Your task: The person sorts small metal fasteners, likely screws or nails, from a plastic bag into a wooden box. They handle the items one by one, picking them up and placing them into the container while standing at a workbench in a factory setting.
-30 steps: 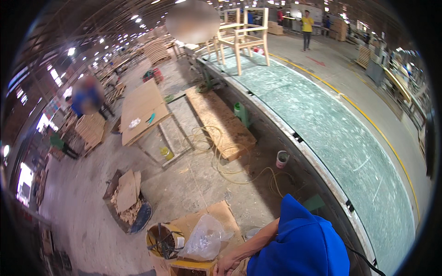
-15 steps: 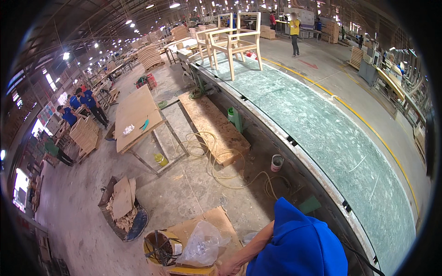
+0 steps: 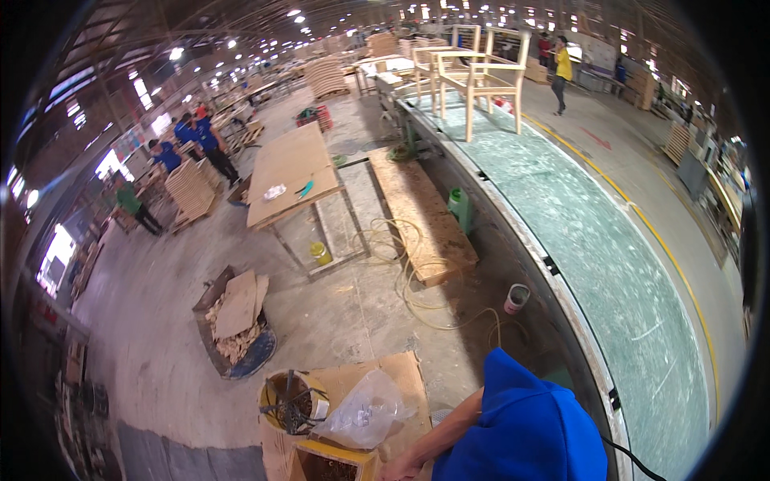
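Note:
My right hand (image 3: pixel 403 467) reaches down at the lower edge, its bent arm in a blue sleeve (image 3: pixel 529 425). It is beside the right end of a yellow-rimmed box (image 3: pixel 337 453) holding small brown pieces. The picture's edge cuts off the fingers, so their grip is hidden. Behind the box lies a clear plastic bag (image 3: pixel 365 410) with small things inside. Left of the bag stands a round yellow container (image 3: pixel 319 394) with dark straps across it and brown pieces within. All rest on a brown board (image 3: pixel 411 370). My left hand is out of view.
A long green-topped bench (image 3: pixel 593 224) runs along the right, bearing wooden chair frames (image 3: pixel 469 84). A low wooden platform (image 3: pixel 417 208), hose (image 3: pixel 417 301) and can (image 3: pixel 517 298) lie beside it. Leftward are a table (image 3: pixel 297 168), a scrap bin (image 3: pixel 241 309) and several people.
My view has turned, so the surroundings appear shifted right. More of the yellow-rimmed box shows at the bottom. My right hand stays beside it.

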Tool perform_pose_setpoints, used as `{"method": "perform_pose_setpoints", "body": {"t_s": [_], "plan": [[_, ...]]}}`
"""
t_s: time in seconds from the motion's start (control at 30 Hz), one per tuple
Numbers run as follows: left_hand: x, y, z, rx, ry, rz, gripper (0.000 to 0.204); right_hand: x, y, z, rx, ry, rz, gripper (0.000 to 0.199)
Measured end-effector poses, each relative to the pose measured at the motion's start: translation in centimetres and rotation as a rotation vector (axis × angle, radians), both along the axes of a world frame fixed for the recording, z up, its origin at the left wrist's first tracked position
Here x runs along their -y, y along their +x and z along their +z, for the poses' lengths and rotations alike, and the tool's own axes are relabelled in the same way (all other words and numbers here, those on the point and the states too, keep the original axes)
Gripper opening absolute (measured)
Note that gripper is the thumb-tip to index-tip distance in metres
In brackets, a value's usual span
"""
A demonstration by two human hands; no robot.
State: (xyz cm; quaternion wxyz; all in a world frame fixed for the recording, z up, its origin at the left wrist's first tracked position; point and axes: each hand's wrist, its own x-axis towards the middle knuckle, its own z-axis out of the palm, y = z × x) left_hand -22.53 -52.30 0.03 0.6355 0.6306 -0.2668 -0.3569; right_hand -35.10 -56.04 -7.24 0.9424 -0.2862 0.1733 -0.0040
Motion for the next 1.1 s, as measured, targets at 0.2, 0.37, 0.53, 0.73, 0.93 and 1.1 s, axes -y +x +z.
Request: {"method": "perform_pose_setpoints", "body": {"t_s": [0.2,0.37,0.53,0.73,0.93,1.1], "plan": [[-1.6,0.2,-0.3,-0.025,0.013,0.067,0.025,-0.7,0.0,0.2,-0.005,0.015,0.057,0.008],[-2.7,-0.1,-0.4,-0.023,0.018,0.099,0.025,-1.1,0.0,0.2,-0.016,0.022,0.099,0.009],[-3.0,-0.5,-0.1,-0.020,0.023,0.092,0.025,-1.6,-1.1,0.1,-0.013,0.037,0.088,0.009],[-2.3,-1.1,-0.1,-0.007,0.034,0.068,0.024,-2.5,-4.6,0.1,-0.025,0.088,0.023,0.010],[-1.8,-1.4,0.3,0.001,0.043,0.056,0.024,-3.2,-6.0,-0.4,-0.014,0.093,-0.016,0.010],[-1.1,-1.9,0.4,0.011,0.051,0.014,0.024,-3.5,-6.6,-0.6,-0.002,0.100,-0.045,0.010]]}}
